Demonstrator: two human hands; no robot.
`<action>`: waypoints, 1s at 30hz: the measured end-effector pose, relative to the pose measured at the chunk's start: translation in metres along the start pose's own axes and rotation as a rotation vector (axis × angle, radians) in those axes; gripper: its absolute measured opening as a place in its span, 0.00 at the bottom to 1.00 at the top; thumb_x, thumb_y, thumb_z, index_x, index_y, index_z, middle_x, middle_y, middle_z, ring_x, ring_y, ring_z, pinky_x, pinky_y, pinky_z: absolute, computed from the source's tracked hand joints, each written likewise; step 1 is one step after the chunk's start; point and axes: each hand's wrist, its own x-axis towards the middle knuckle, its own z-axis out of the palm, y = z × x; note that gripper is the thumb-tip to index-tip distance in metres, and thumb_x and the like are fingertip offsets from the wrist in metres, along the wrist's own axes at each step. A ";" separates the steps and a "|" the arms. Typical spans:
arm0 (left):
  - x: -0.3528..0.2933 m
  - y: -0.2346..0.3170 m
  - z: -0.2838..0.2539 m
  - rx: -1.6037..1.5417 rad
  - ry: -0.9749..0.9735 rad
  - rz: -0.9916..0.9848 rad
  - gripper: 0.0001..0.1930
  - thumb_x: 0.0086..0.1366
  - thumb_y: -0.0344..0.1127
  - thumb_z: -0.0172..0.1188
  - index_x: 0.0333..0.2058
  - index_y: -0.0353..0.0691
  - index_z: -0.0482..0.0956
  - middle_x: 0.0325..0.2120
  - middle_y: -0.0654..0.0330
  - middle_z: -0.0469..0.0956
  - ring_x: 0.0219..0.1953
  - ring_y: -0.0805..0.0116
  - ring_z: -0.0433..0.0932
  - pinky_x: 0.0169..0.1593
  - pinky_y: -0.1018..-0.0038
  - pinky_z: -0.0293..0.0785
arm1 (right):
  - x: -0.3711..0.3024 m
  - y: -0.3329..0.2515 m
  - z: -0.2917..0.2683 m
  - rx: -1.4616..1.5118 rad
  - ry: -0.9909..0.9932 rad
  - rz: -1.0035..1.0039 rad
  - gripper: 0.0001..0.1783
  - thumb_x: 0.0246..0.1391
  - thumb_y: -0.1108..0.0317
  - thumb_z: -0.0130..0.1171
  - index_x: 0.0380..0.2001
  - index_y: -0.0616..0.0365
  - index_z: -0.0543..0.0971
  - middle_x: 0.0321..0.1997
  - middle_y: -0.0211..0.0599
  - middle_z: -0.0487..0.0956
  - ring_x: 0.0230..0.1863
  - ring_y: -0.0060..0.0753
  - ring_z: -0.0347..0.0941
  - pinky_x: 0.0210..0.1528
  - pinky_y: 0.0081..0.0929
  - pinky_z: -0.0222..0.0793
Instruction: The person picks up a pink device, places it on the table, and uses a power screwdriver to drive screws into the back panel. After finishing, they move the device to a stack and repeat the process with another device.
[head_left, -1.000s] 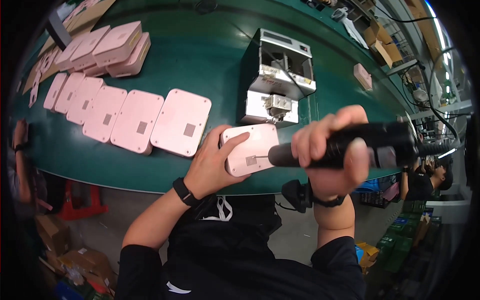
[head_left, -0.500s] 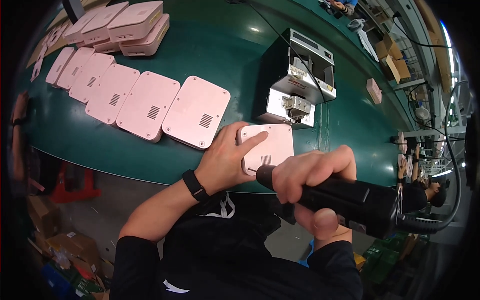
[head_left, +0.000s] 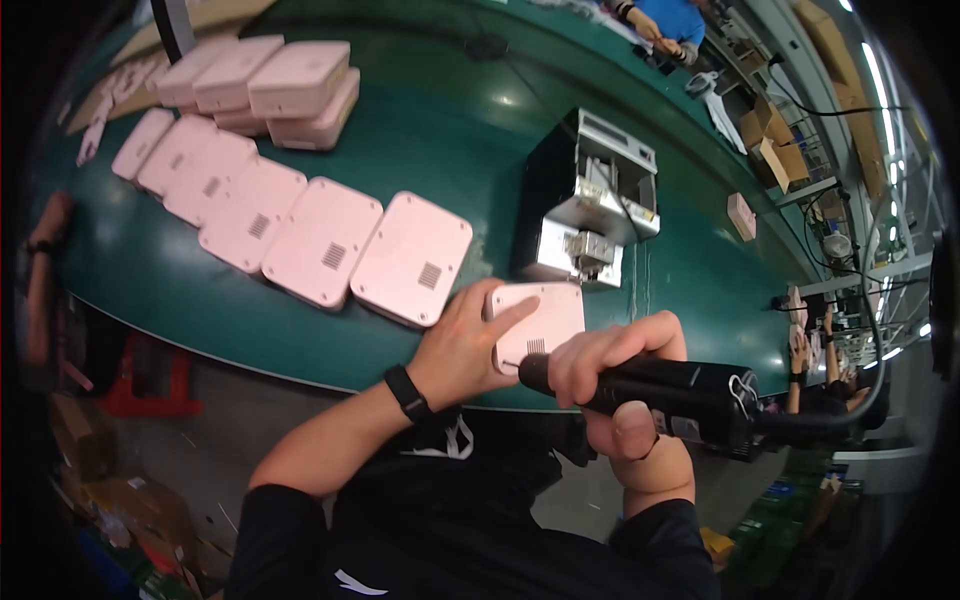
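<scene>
1. Fingers of the left hand (head_left: 462,345) lie flat and spread on the pink case (head_left: 538,318), low in the middle of the frame.
2. Right hand (head_left: 620,385) grips the black screwdriver (head_left: 680,398) tight.
3. Case looks light, hard and smooth; hold its edges.

We see a green desk (head_left: 480,130) carrying a row of pink flat cases (head_left: 300,235), a stack of pink boxes (head_left: 275,90) behind them, a grey metal machine (head_left: 590,200), and perhaps a small pink piece (head_left: 741,216) farther right.
</scene>
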 end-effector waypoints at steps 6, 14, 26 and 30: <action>-0.033 0.025 -0.026 -0.035 -0.118 -0.112 0.41 0.42 0.42 0.77 0.59 0.49 0.73 0.54 0.44 0.67 0.55 0.44 0.71 0.58 0.59 0.72 | 0.010 -0.021 -0.052 0.270 0.136 -0.397 0.17 0.61 0.56 0.57 0.41 0.54 0.65 0.21 0.33 0.69 0.16 0.27 0.64 0.24 0.27 0.67; -0.051 0.045 -0.131 -0.652 -0.191 -0.514 0.39 0.58 0.50 0.69 0.65 0.43 0.65 0.62 0.48 0.65 0.62 0.51 0.69 0.62 0.60 0.70 | -0.019 0.054 -0.188 -0.308 0.714 -0.273 0.09 0.65 0.64 0.52 0.41 0.57 0.67 0.20 0.29 0.66 0.17 0.24 0.63 0.21 0.24 0.63; 0.121 -0.102 -0.132 -1.509 -0.018 -0.840 0.29 0.75 0.50 0.45 0.66 0.37 0.59 0.60 0.50 0.70 0.59 0.50 0.73 0.60 0.60 0.75 | -0.027 0.051 -0.200 -0.002 0.949 -0.350 0.07 0.63 0.70 0.52 0.36 0.61 0.68 0.19 0.30 0.66 0.17 0.23 0.64 0.21 0.24 0.64; 0.162 -0.160 -0.100 -1.008 -0.004 -1.010 0.28 0.73 0.42 0.52 0.65 0.33 0.59 0.57 0.49 0.72 0.54 0.56 0.77 0.55 0.65 0.78 | -0.026 0.055 -0.199 -0.096 0.907 -0.339 0.08 0.64 0.68 0.52 0.39 0.60 0.67 0.19 0.30 0.66 0.16 0.23 0.63 0.21 0.23 0.63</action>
